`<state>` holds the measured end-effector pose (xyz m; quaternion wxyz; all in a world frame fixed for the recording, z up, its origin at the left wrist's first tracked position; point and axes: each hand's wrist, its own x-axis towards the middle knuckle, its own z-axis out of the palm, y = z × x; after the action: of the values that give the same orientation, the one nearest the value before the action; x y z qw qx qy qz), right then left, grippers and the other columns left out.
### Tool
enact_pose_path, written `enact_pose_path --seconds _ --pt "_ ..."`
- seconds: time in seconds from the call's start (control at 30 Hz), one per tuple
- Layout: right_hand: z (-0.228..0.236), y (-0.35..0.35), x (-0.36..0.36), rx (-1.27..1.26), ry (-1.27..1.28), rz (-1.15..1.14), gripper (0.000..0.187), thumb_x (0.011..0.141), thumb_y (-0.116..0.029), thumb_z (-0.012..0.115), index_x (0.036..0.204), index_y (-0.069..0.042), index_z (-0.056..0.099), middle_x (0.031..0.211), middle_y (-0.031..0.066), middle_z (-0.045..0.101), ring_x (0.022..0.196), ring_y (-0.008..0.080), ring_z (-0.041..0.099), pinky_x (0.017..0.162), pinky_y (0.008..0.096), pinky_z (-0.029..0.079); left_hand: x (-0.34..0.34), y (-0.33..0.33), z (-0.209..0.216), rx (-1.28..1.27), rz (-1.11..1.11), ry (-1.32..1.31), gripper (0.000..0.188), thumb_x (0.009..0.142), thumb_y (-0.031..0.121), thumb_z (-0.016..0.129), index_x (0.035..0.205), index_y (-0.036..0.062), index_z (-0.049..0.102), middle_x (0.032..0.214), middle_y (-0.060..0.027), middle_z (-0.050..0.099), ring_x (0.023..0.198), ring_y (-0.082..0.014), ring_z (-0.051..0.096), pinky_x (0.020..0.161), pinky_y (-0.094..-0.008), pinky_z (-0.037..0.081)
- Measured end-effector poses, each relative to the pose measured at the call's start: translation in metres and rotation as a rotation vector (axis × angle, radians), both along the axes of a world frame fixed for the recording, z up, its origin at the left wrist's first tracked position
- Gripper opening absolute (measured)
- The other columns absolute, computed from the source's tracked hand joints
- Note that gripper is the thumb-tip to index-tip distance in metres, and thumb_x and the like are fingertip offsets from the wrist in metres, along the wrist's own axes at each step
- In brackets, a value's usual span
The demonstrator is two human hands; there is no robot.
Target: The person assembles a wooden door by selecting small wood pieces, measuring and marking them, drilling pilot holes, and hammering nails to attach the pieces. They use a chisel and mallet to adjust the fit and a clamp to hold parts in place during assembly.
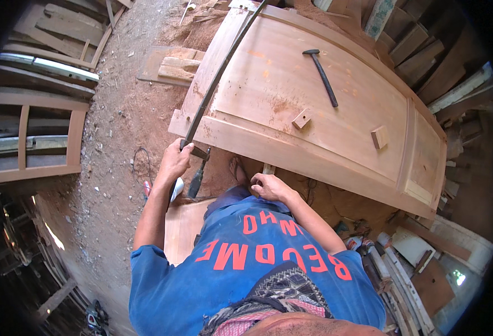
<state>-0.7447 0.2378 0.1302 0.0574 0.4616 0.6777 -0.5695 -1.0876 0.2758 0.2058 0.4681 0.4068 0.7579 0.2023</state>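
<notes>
- Long metal bar clamp (218, 77) slants from top center to left of center, over the wooden door (336, 131)
- Left hand (175, 162)'s wrapped round its lower end
- Right hand (271, 187), mid-frame: fingers curled, can't tell if it's gripping anything
- Hammer (322, 78) plus two wood blocks (301, 119) on the door, upper right

Dirt floor (112, 129), pale chips scattered over it. Sawdust (199, 38) heaped at far side. Planks (70, 25) piled left, wooden frame (23, 137) nearby. Boards (417, 45) stacked right. Lower left dim, one bright light streak (55, 236).
</notes>
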Motion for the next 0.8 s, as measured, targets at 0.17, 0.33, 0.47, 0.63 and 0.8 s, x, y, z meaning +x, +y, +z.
enact_pose_path --seconds 0.17,0.33,0.47,0.63,0.8 --pt "-0.005 0.004 0.015 0.002 0.084 -0.178 0.033 0.096 -0.022 0.066 0.12 0.0 0.067 0.107 0.0199 0.074 0.101 0.0326 0.072 0.092 0.0418 0.056 -0.004 0.002 0.001 -0.137 0.135 -0.424 0.024 0.103 0.033 0.064 0.094 0.0106 0.059 0.07 0.0046 0.049 0.052 -0.0073 0.052 0.045 -0.0238 0.042" --pt "-0.025 -0.002 0.025 -0.202 0.286 -0.381 0.039 0.098 -0.031 0.067 0.121 0.0 0.069 0.11 0.0153 0.075 0.104 0.0245 0.069 0.095 0.0383 0.054 0.03 -0.006 -0.032 -0.234 0.253 -0.886 0.023 0.105 0.03 0.058 0.112 0.0083 0.058 0.082 0.0011 0.052 0.056 -0.0101 0.048 0.049 -0.025 0.038" --pt "-0.031 -0.003 0.031 -0.24 0.291 -0.554 0.031 0.102 -0.027 0.063 0.117 0.0 0.068 0.1 0.011 0.074 0.09 0.0186 0.07 0.081 0.0334 0.056 0.063 -0.01 -0.07 -0.221 0.268 -0.986 0.03 0.107 0.032 0.056 0.12 0.0056 0.06 0.082 0.0002 0.055 0.056 -0.0107 0.049 0.05 -0.0254 0.038" --pt "-0.081 0.048 0.08 0.035 0.123 -1.027 0.028 0.102 -0.025 0.061 0.115 -0.001 0.065 0.089 0.013 0.073 0.077 0.0204 0.07 0.067 0.0343 0.057 0.102 -0.011 -0.093 -0.258 0.327 -1.034 0.033 0.107 0.031 0.056 0.125 0.0039 0.061 0.081 -0.0001 0.055 0.056 -0.0115 0.051 0.051 -0.0259 0.041" --pt "-0.058 0.161 0.102 0.538 -0.404 -1.03 0.064 0.09 -0.047 0.071 0.129 0.002 0.058 0.123 0.0318 0.067 0.114 0.0439 0.067 0.097 0.0471 0.054 0.111 -0.014 -0.098 -0.243 0.352 -0.99 0.032 0.107 0.032 0.058 0.123 0.0042 0.061 0.081 0.0003 0.053 0.057 -0.0105 0.051 0.051 -0.0255 0.041"
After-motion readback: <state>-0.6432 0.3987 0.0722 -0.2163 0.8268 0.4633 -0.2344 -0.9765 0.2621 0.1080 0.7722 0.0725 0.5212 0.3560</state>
